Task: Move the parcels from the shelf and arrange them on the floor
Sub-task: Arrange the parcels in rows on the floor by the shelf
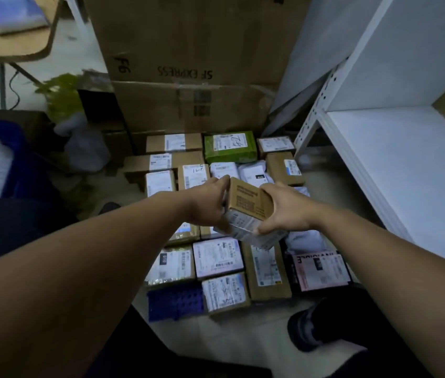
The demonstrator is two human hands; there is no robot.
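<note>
A small brown cardboard parcel (248, 205) with a white label on its near side is held tilted above the parcels on the floor. My left hand (210, 205) grips its left side and my right hand (284, 208) grips its right side, thumb along the lower edge. Below lie several parcels in rows: a green one (230, 146) at the back, brown boxes (173, 143), a white-labelled one (218, 257), a pink-labelled one (320, 271) and a blue one (175, 301). The white shelf (406, 170) stands at the right, its near board bare.
A tall SF Express carton (188, 64) stands behind the rows. A blue crate (22, 159) and a green plant (63, 96) are at the left, under a wooden table (11, 47). My dark shoe (322, 326) rests on the floor at the lower right.
</note>
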